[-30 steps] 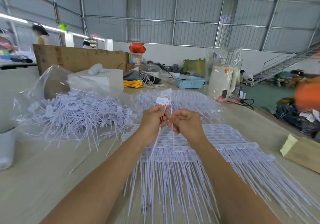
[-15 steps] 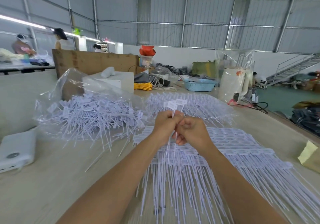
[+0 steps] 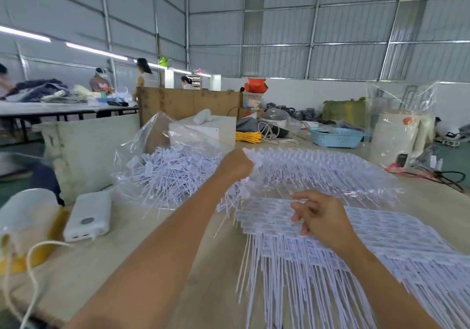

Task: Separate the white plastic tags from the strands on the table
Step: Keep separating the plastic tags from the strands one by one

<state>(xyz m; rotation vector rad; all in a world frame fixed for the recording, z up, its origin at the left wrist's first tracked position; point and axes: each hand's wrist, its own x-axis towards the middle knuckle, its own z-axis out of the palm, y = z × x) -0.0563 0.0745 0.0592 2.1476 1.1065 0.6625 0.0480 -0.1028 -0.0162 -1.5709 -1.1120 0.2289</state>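
Sheets of joined white plastic tags [image 3: 396, 237] with long strands lie fanned on the table in front of me, and another stack [image 3: 320, 168] lies behind them. A heap of loose separated tags [image 3: 173, 173] sits on a clear plastic bag at the left. My left hand [image 3: 236, 164] is curled next to that heap, with white tag ends showing at its fingertips. My right hand [image 3: 321, 215] rests over the near sheet's top edge, fingers loosely bent and holding nothing.
A white power bank [image 3: 87, 215] and its cable [image 3: 30, 255] lie at the table's left. Behind are a white box [image 3: 206, 129], a yellow cord [image 3: 248, 136] and a blue basket [image 3: 335, 137]. People stand at a far table on the left.
The hands, which pinched tags together in mid-air, have parted. My left hand moved up and left toward the loose heap; my right hand dropped onto the near sheet. The view turned left.
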